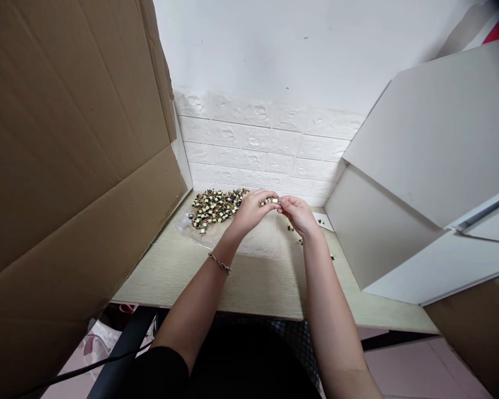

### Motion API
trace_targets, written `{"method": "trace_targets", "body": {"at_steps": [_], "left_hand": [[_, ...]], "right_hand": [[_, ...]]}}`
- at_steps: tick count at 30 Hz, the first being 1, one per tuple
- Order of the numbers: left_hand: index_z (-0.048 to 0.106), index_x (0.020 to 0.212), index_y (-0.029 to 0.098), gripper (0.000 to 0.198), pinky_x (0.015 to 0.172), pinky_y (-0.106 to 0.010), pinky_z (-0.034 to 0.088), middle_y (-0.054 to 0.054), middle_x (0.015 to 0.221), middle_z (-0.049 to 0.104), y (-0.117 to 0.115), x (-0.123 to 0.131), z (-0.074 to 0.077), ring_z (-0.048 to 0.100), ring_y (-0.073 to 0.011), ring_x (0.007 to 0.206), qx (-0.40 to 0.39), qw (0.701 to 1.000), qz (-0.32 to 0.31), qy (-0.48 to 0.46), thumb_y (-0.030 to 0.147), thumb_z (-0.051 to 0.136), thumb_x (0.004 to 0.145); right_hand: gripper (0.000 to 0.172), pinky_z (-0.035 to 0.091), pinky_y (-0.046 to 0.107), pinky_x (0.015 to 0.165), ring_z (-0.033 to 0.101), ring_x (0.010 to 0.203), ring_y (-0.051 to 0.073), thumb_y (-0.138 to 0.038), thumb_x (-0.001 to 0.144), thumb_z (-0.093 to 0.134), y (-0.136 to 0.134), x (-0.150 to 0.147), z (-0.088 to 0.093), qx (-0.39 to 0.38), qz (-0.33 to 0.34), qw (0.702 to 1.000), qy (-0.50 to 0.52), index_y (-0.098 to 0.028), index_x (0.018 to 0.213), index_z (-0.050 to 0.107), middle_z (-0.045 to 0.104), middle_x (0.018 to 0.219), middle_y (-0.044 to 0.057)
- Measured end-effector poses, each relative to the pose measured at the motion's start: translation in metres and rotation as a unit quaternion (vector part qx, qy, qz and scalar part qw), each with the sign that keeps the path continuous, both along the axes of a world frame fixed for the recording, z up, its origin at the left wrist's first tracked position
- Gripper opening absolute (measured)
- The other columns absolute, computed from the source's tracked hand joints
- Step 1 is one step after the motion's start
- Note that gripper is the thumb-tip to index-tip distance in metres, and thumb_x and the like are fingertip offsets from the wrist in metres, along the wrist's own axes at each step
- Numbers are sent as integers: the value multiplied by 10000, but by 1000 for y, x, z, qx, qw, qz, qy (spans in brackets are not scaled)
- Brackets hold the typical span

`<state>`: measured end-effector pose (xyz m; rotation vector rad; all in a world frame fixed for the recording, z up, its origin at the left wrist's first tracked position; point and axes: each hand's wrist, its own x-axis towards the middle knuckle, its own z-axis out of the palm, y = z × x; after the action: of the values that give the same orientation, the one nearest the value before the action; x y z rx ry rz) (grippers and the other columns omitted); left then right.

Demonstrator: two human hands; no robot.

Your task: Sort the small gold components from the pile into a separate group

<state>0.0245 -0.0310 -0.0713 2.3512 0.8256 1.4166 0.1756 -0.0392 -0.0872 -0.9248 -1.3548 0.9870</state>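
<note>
Tabletop (258, 291): near edge runs just ahead of your body. Bracelet (219, 262) on your left wrist. One loose part (332, 257) lies toward the right edge, beside your right forearm. Toward the far edge, your left hand (255, 209) pinches a few small parts (268, 202) between thumb and fingers; your right hand (298, 213) pinches their right end. Heap of yellow-and-black parts (217, 208) sits at the far left corner, on clear plastic (182, 228). Beyond the far edge, white brick-pattern wall (253, 130).

Two hands (251, 210) (300, 215), one bracelet (219, 262), one table (258, 285), one heap (217, 207) of small parts
</note>
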Motion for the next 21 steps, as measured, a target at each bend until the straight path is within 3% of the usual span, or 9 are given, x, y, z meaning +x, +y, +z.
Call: {"method": "trace_targets", "body": {"at_steps": [12, 21], "left_hand": [[630, 883, 200, 183, 808, -235, 378, 3, 905, 637, 4, -1, -3, 546, -131, 889, 18, 997, -46, 54, 266, 566, 725], [620, 942, 254, 203, 799, -267, 331, 15, 941, 638, 8, -2, -7, 543, -141, 897, 32, 987, -7, 159, 286, 537, 760]], "right_hand": [[264, 353, 224, 625, 446, 579, 81, -423, 663, 564, -5, 11, 5, 31, -39, 992, -114, -165, 613, 563, 515, 583, -30], [237, 324, 216, 561, 409, 551, 79, -380, 693, 520, -6, 14, 5, 28, -78, 973, -216, -152, 651, 570, 481, 580, -28]]}}
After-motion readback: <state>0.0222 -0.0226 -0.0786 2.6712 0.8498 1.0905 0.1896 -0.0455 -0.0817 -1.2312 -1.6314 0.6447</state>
